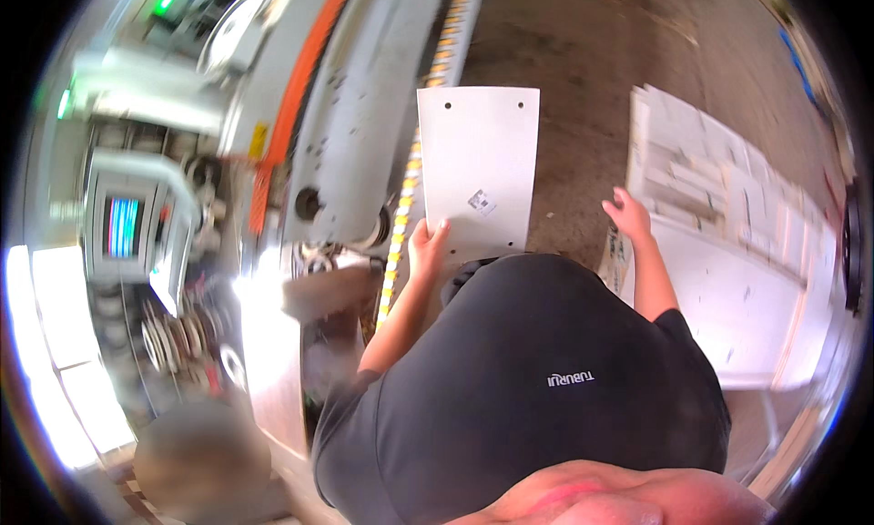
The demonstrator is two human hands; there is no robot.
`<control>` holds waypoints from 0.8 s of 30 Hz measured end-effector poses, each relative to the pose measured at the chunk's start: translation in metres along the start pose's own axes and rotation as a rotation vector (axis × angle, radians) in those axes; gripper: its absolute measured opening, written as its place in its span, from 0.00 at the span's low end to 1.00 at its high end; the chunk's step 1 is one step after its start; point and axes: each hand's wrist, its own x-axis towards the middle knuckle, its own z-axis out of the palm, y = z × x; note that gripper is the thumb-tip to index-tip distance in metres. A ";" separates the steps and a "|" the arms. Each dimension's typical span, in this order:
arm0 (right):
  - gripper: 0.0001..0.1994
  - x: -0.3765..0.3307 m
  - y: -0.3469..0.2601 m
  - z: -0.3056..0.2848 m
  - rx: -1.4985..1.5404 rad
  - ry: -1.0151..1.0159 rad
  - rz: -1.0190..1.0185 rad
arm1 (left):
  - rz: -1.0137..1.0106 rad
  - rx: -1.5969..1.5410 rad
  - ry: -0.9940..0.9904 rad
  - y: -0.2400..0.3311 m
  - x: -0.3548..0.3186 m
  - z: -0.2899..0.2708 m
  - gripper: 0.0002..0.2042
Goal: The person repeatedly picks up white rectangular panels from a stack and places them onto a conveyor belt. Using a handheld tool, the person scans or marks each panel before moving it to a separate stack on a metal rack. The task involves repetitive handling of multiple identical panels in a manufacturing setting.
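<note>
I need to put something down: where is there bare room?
The floor between the panel and white stack, and beyond both; also the stack's near surface. Crowded: the stack's far part, strewn with strips, and left of the panel, where the machine stands.

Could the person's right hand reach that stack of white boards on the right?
Probably yes: the right hand looks empty, by the left edge of the stack of white boards; nothing visible blocks it, though depth is hard to judge.

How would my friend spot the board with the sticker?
Find the grey machine with the yellow-and-white edge. Just right is a white board with a square sticker. Unlike the boards piled farther right, it's in the left hand.
</note>
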 end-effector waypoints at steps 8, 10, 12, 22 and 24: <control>0.32 -0.060 -0.112 0.138 0.197 -0.514 -0.007 | -0.281 -0.502 0.409 -0.068 -0.007 -0.146 0.13; 0.32 -0.070 -0.134 0.155 0.222 -0.584 -0.019 | -0.303 -0.528 0.461 -0.076 -0.008 -0.187 0.12; 0.32 -0.071 -0.152 0.162 0.204 -0.607 -0.034 | -0.336 -0.633 0.550 -0.100 -0.004 -0.223 0.14; 0.31 -0.084 -0.131 0.178 0.201 -0.540 0.081 | -0.356 -1.009 0.707 -0.136 0.066 -0.332 0.24; 0.30 -0.100 -0.130 0.177 0.261 -0.536 0.111 | -0.344 -1.009 0.724 -0.139 0.073 -0.347 0.24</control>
